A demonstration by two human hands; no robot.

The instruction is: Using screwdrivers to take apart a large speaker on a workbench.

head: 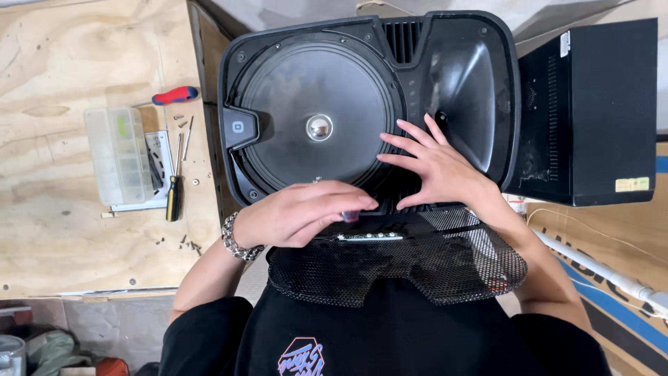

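A black loudspeaker cabinet (pixel 445 42) lies face up in front of me, its round woofer cone (pixel 313 97) and horn opening (pixel 466 76) exposed. The black metal mesh grille (pixel 396 275) rests detached at the cabinet's near edge, against my body. My left hand (pixel 296 214), a chain bracelet on its wrist, is curled over the cabinet's near rim, closed on a small tool with a reddish end (pixel 351 217). Fingers spread, my right hand (pixel 435 170) lies flat on the baffle between the cone and the horn and holds nothing.
To the left, a plywood bench (pixel 62 63) carries a clear plastic parts box (pixel 117 154), a red-handled screwdriver (pixel 174 95), a yellow-and-black screwdriver (pixel 172 198) and loose screws (pixel 184 242). A black box-shaped unit (pixel 598 104) stands right of the speaker, a white tube (pixel 605 275) below it.
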